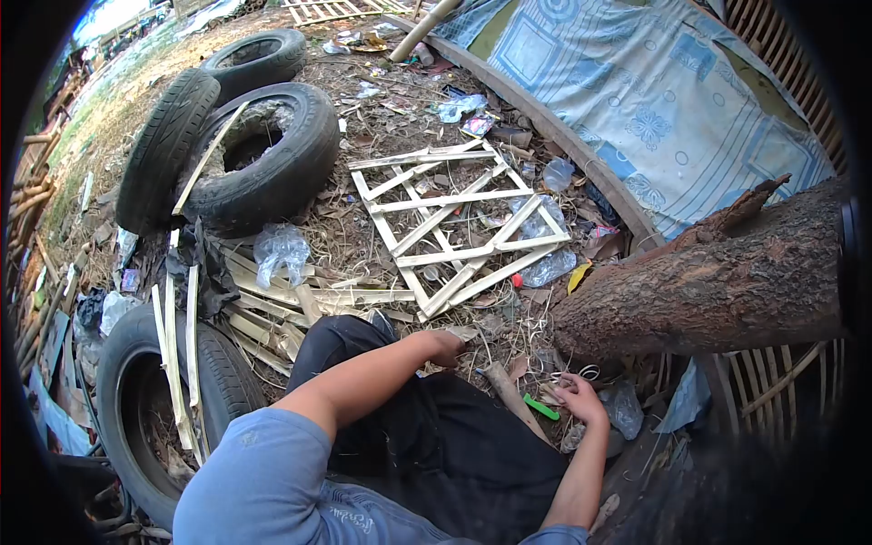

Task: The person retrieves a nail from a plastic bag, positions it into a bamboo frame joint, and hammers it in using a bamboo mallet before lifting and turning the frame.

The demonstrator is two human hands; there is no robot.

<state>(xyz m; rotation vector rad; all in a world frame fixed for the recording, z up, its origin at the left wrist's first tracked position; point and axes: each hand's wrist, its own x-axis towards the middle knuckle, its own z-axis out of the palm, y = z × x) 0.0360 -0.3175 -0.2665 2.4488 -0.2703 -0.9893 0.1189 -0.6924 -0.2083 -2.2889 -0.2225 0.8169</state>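
My left hand [443, 347] is low beside my bent knee, with its fingers mostly hidden from this angle. A small pale piece shows near its fingertips, and I cannot tell whether it is held. My right hand [579, 401] reaches down near the tree trunk, fingers curled together beside thin, curly pale strips [589, 372]. What is between those fingers is too small to make out. Just left of it lies a bright green handle-like object [541, 407], next to a short wooden stick [513, 400]. Ahead on the ground rests a lattice frame of pale split-bamboo slats [463, 204].
Old tyres [263, 163] stand at the upper left, and another tyre [136, 400] leans at the lower left with bamboo slats across it. More slats [272, 313] are piled near my knee. A thick trunk [708, 272] and patterned blue cloth [636, 118] flank the right.
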